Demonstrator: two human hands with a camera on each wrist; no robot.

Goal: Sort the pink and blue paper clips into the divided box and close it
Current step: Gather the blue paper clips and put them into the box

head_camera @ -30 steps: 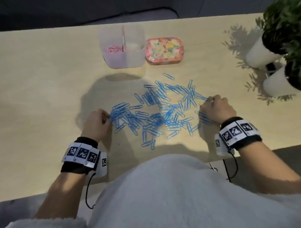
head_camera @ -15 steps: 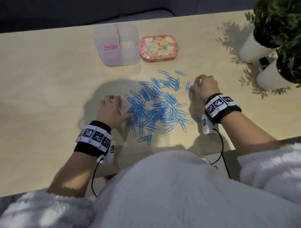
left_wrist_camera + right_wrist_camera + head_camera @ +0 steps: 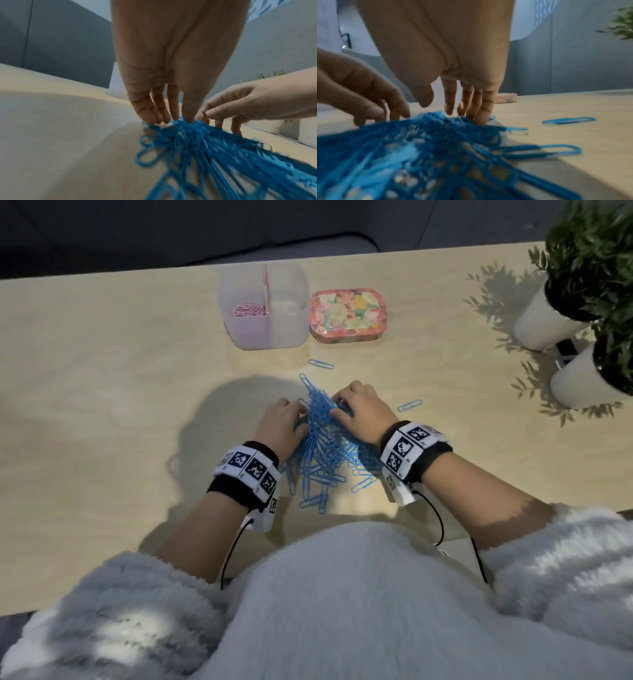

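A heap of blue paper clips (image 3: 325, 446) lies on the wooden table in front of me. My left hand (image 3: 282, 422) presses against its left side with straight fingers (image 3: 150, 113). My right hand (image 3: 359, 412) presses from the right, fingers (image 3: 485, 108) pointing down into the clips. Neither hand grips any clip. Two stray blue clips (image 3: 320, 364) (image 3: 409, 405) lie apart from the heap. The translucent divided box (image 3: 291, 337) stands open at the back, with pink clips (image 3: 250, 310) in its left compartment. The right compartment looks empty.
A floral pink lid (image 3: 348, 314) lies just right of the box. Two white pots with green plants (image 3: 548, 316) (image 3: 589, 378) stand at the right edge. The table's near edge runs close to my torso.
Both hands have swept inward from the sides, pushing the spread-out blue clips into one narrow heap between them. Two clips were left behind at the back and right.
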